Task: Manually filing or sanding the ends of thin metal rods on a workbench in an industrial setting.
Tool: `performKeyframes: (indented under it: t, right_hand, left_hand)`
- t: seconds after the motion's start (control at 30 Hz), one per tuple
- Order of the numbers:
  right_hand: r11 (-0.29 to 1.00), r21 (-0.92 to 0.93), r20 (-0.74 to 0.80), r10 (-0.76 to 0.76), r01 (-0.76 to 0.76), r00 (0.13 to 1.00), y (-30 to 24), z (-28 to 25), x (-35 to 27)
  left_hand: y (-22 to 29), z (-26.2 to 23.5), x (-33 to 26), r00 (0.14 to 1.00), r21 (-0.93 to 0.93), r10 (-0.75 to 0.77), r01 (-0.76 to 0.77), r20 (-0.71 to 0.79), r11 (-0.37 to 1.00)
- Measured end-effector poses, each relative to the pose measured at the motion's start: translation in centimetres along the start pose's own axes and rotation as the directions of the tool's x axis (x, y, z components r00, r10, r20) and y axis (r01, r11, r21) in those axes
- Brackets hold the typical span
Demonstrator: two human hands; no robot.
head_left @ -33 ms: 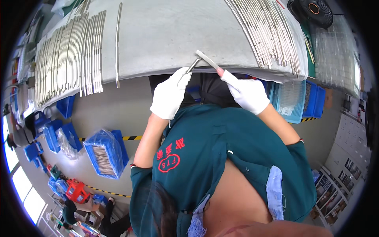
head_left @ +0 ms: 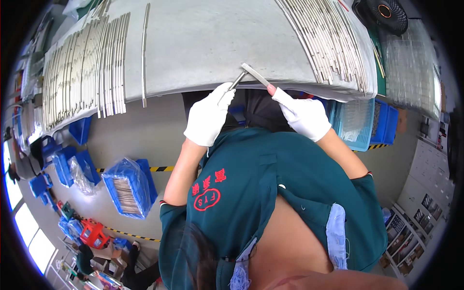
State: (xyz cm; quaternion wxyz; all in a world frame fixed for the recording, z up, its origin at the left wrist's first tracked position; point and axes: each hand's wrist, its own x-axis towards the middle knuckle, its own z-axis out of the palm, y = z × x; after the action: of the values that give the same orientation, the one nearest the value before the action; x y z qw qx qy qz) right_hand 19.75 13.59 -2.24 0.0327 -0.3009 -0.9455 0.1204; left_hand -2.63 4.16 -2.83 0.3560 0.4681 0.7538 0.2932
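Observation:
My left hand [head_left: 208, 117], in a white glove, is closed around a short silver metal rod [head_left: 239, 79] that points up and to the right. Between the gloved fingers and bare thumb tip of my right hand [head_left: 304, 116] is a flat, pale grey bar [head_left: 256, 74]. It slants up to the left, and its far end lies across the tip of the rod. Both hands are just off the near edge of the grey cloth-covered table [head_left: 203, 53]. The glove hides the lower part of the rod.
Rows of long silver rods [head_left: 92, 63] lie at the table's left, with a single rod [head_left: 144, 53] beside them. More rods [head_left: 328, 43] fill the right side, near a black fan [head_left: 385, 12]. Blue bins [head_left: 147, 176] stand on the floor to the left, a light-blue basket [head_left: 360, 140] below right.
The pale bar and my right hand have shifted very slightly down and to the right. My left hand has barely moved; both grips stay the same.

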Motion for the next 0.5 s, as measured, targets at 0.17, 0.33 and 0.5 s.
performKeyframes:
  t: [0.17, 0.33, 0.5]
  right_hand:
    - [0.985, 0.156, -0.027, 0.082, -0.077, 0.996, -0.4, -0.2, 3.0]
    - [0.996, 0.059, -0.024, 0.072, -0.071, 0.997, -0.2, -0.7, 1.0]
    - [0.996, -0.076, -0.045, -0.039, 0.035, 0.998, -0.8, -0.5, 1.1]
  left_hand:
    - [0.2, 0.1, -0.2, 0.994, -0.009, 0.103, -0.103, -0.028, 0.995]
    - [0.6, 0.1, 0.1, 0.974, -0.299, -0.204, 0.225, 0.098, 0.927]
    - [-0.2, 0.3, 0.3, 0.953, -0.308, -0.242, 0.288, 0.179, 0.907]
